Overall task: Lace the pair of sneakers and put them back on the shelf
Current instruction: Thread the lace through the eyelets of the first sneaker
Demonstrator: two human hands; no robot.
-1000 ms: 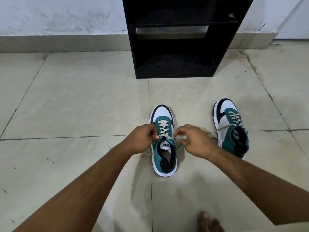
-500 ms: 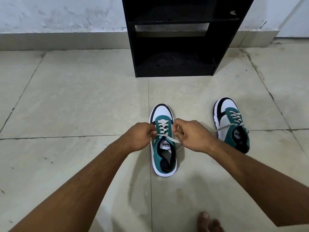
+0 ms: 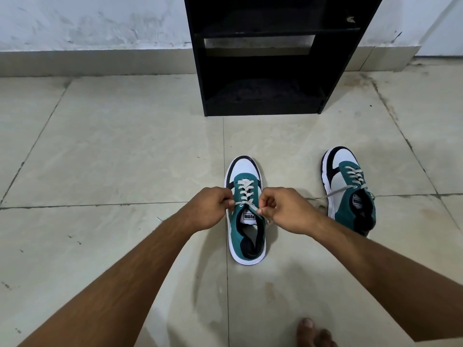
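Observation:
A green, white and black sneaker (image 3: 246, 229) stands on the tiled floor straight ahead, toe pointing away, with grey-white lace (image 3: 245, 194) crossed up its front. My left hand (image 3: 211, 209) pinches the lace end at the sneaker's left top eyelet. My right hand (image 3: 283, 210) pinches the other lace end at the right side. The second sneaker (image 3: 348, 189) stands to the right, laced, with a loose lace end trailing left on the floor. The black shelf (image 3: 265, 58) stands against the wall beyond them.
Bare toes (image 3: 314, 333) show at the bottom edge, right of centre. Pale floor tiles with dark grout lines spread all round. A whitewashed wall with a low skirting runs behind the shelf.
My right hand has moved in from the sneaker's right side toward the top eyelets, drawing the lace end closer. The left hand has stayed at the left eyelet.

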